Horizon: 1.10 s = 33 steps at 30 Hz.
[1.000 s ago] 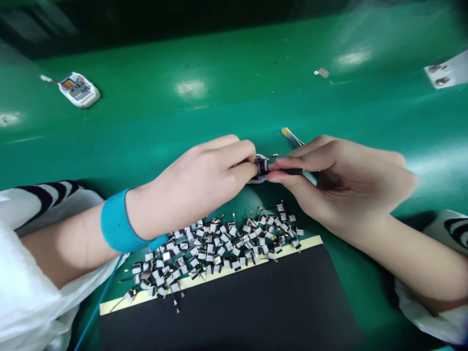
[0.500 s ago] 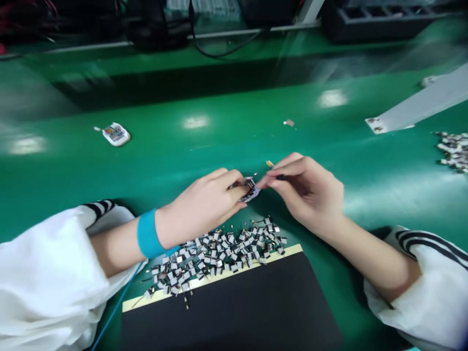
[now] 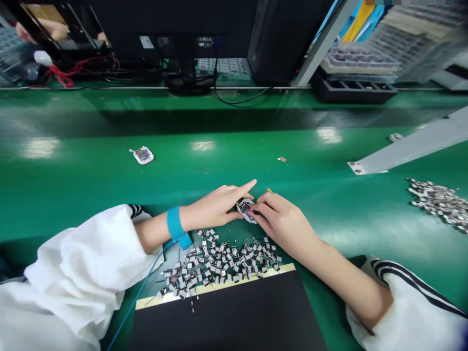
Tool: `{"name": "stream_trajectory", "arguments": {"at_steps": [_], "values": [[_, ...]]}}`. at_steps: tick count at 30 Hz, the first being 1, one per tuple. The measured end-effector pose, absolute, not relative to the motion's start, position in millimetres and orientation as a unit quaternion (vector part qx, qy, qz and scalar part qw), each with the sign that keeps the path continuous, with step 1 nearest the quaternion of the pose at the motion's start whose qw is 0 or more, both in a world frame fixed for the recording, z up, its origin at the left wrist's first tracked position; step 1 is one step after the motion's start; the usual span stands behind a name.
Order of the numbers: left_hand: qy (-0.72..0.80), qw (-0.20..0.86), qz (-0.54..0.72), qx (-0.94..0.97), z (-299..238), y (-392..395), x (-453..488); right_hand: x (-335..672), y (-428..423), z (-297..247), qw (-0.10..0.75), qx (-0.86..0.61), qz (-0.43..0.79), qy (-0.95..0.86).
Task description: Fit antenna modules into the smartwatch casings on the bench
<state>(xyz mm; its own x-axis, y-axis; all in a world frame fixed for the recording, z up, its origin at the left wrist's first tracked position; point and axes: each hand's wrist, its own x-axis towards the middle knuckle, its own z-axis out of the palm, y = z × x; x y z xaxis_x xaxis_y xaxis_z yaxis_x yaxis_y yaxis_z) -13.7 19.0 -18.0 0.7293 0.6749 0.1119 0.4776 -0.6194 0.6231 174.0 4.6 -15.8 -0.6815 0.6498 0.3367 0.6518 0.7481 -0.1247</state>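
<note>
- The small white housing (image 3: 243, 208), open-faced with dark electronics inside, sits between the two hands, just beyond the pile of parts; I cannot tell whether it touches the green tabletop (image 3: 204, 173)
- The left hand (image 3: 215, 207) holds it by the edge, thumb on the near side and fingers on the far side, with the index finger stretched out straight past it
- The right hand (image 3: 287, 222) reaches over from the other side, fingertips bunched at the housing's open face; whether they pinch anything there I cannot tell
- Just beyond the right hand's knuckles shows a yellow tip (image 3: 269, 190), the rest hidden
- A blue wrist strap (image 3: 174, 223) circles the left wrist, its blue cord (image 3: 138, 291) running down toward the body
- Nearer the body lies the pile of small grey-and-black parts (image 3: 221, 261) with thin leads, partly over the pale yellow strip (image 3: 287, 268) edging a black sheet (image 3: 226, 317)
- Farther out, a second white housing (image 3: 143, 155) lies to the left, and a tiny flat piece (image 3: 282, 159) lies nearly straight ahead
- To the far right, another heap of small parts (image 3: 438, 201) lies near a white metal bracket (image 3: 413, 142)
</note>
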Motion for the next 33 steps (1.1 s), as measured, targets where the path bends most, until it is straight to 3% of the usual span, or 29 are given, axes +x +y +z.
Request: {"name": "stream_trajectory", "arguments": {"at_steps": [6,13,17,23,30,33], "values": [[0.333,0.343,0.241,0.845,-20.4,16.0,-11.4,167.4,1.8,-5.7,0.126,-0.359,-0.114,-0.918],[0.321,0.43,0.287,0.793,-18.1,13.7,-11.9,171.1,6.6,0.9,0.158,-0.28,-0.169,-0.932],[0.318,0.429,0.283,0.797,-17.8,14.1,-12.7,169.0,9.1,-1.3,0.197,-0.29,-0.127,-0.928],[0.314,0.43,0.291,0.795,-15.7,10.9,-11.5,171.1,7.0,-4.3,0.282,-0.328,0.043,-0.9],[0.33,0.415,0.323,0.784,-15.0,8.7,-8.9,175.5,5.7,-2.4,0.258,-0.343,-0.019,-0.903],[0.33,0.422,0.334,0.775,-14.2,8.4,-8.5,173.7,7.1,-3.7,0.272,-0.351,0.018,-0.896]]}}
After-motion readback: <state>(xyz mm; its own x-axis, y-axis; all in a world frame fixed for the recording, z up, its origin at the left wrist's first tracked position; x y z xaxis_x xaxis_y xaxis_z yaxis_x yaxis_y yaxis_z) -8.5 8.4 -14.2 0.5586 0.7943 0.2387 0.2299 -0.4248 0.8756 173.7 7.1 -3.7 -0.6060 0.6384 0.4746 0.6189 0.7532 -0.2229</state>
